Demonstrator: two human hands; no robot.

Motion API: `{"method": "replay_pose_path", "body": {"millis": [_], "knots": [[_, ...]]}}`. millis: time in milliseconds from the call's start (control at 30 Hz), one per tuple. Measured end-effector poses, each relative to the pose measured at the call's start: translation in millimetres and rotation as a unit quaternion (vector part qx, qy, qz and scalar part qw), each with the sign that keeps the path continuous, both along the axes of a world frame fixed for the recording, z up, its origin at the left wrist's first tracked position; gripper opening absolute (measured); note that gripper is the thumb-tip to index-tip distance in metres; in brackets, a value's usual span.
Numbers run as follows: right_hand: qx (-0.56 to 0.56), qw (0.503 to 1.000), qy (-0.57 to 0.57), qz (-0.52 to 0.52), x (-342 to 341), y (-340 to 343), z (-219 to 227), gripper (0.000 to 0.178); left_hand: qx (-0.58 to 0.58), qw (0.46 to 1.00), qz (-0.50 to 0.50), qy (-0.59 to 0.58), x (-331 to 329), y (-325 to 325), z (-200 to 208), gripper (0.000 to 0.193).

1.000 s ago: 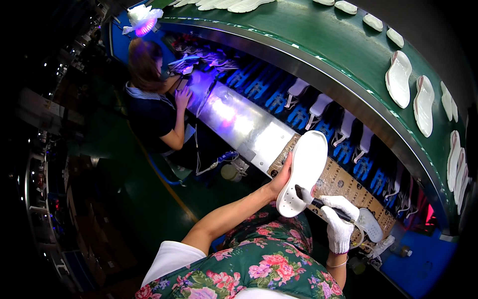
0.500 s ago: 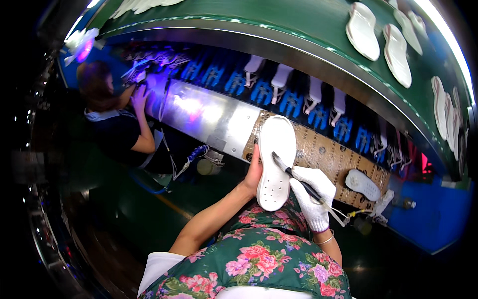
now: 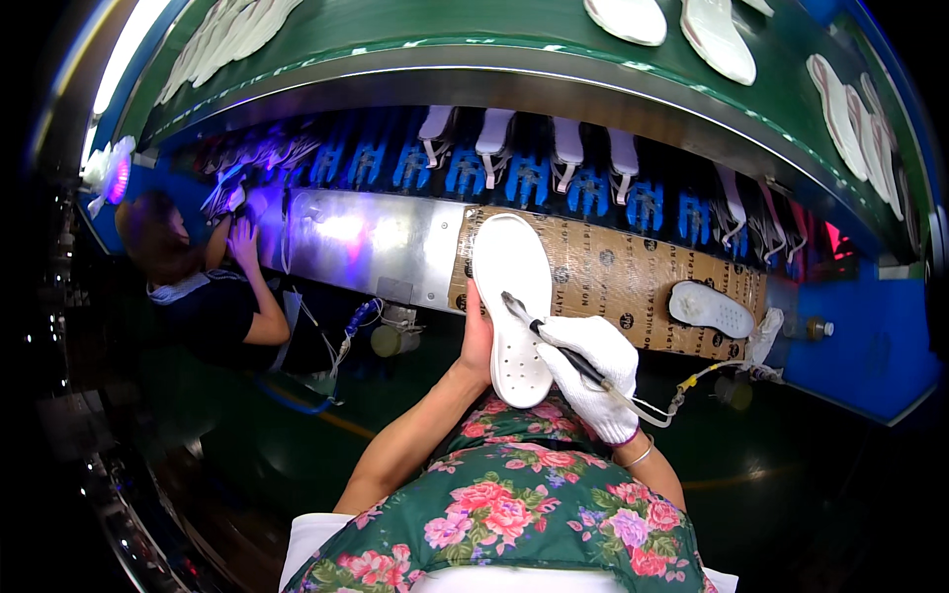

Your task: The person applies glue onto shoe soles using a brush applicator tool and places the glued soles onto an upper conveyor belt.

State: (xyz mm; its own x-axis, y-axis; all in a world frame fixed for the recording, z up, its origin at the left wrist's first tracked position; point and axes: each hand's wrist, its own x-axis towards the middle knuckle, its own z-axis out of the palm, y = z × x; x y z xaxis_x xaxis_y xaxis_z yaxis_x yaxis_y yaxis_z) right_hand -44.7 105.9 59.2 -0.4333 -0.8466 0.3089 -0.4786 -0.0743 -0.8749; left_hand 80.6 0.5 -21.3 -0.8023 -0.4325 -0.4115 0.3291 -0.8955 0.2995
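Clamped tube-fed brush [image 3: 520, 311] in right grip [image 3: 593, 366], white shoe sole [image 3: 514, 259] in left grip [image 3: 477, 338]. Judged sole light, springy, best taken edgewise.

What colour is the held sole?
The sole is white; it shows best in the head view.

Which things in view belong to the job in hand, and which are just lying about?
In use:
white sole, held in the bare left hand
brush, held at the sole by the gloved right hand

Apparently just lying about:
second sole, on the cardboard
other white soles, on the green surface
pale strapped pieces, among blue holders
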Motion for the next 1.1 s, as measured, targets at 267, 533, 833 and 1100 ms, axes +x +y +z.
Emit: {"method": "replay_pose_path", "body": {"millis": [267,533,833,1100], "knots": [[-0.009,1.0,-0.011,-0.005,-1.7,8.3,-5.4,0.02,-0.001,1.0,-0.013,0.004,3.3,8.1,-1.3,0.091],[0.011,0.998,-0.061,0.015,-5.3,16.3,-5.6,0.02,0.018,0.999,0.009,-0.029,4.0,13.5,-5.0,0.094],[0.07,0.975,-0.208,0.03,-1.1,20.7,-10.9,0.019,-0.019,1.0,-0.002,-0.024,12.4,-9.1,-6.2,0.1],[0.101,0.922,-0.361,-0.1,0.4,16.7,-28.4,0.019,-0.047,0.994,-0.042,-0.086,59.3,-76.5,-106.8,0.089]]}}
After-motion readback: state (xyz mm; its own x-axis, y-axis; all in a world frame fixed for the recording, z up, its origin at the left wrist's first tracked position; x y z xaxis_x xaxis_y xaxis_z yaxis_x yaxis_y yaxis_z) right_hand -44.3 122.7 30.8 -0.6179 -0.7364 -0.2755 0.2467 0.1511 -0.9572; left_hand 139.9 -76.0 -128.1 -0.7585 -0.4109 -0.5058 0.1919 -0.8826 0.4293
